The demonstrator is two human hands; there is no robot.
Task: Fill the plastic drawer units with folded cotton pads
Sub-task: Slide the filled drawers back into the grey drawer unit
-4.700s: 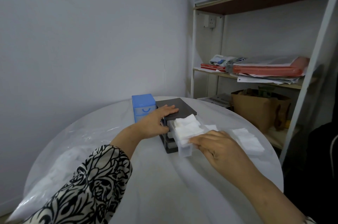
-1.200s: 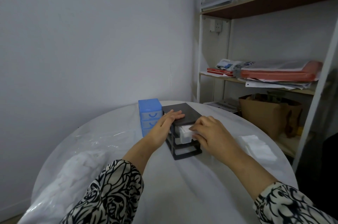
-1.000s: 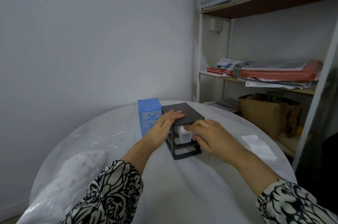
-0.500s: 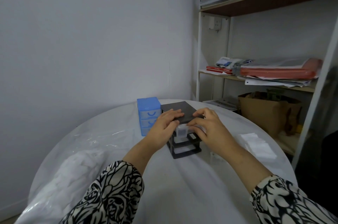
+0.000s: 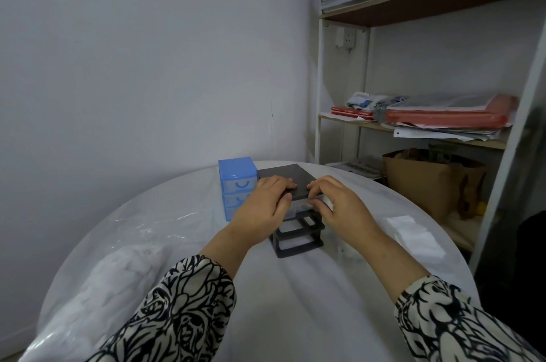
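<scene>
Plastic bag of cotton pads [image 5: 118, 270] slumps at my far left; the blue drawer unit [image 5: 237, 184] stands touching the black drawer unit [image 5: 295, 213]. My left hand [image 5: 261, 211] presses flat on its lid, while my right hand [image 5: 339, 208] curls at the pad-filled top drawer [image 5: 292, 209]. Pushed crooked, it may jam, or the frame may slide. Loose folded pads [image 5: 413, 236] lie far right.

Blue drawer unit [image 5: 238, 186] blocks black drawer unit [image 5: 297, 233] on left; bare table [image 5: 295, 296] in front.
</scene>
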